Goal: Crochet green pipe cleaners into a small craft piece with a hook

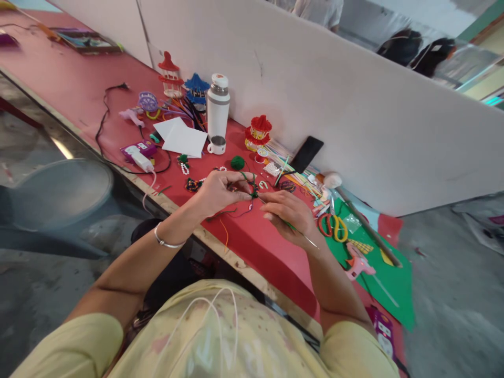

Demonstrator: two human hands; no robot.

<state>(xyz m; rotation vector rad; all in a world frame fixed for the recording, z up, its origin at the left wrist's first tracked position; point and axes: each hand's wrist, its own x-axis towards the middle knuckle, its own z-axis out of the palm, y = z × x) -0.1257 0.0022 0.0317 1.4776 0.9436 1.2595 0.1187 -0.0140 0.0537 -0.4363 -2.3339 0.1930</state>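
My left hand (pixel 219 193) is closed in a pinch on a small piece of green yarn work (pixel 254 194), with a strand of yarn running over the fingers. My right hand (pixel 290 214) is wrapped round a thin crochet hook (pixel 313 242); one end points at the yarn work and the other sticks out below the palm. Just behind the hands sits a ball of green yarn (pixel 237 163). Dark multicoloured yarn (pixel 192 185) lies by the left hand, and white beads (pixel 271 168) are beyond the right.
A white flask (pixel 218 113) and its cup (pixel 216 145) stand near the partition (pixel 315 94). To the right are scissors (pixel 334 227), a pink glue gun (pixel 359 261), a stick (pixel 366 223) and a phone (pixel 307 154). A power strip (pixel 139 153) and cables lie left. A stool (pixel 74 189) stands beside the table.
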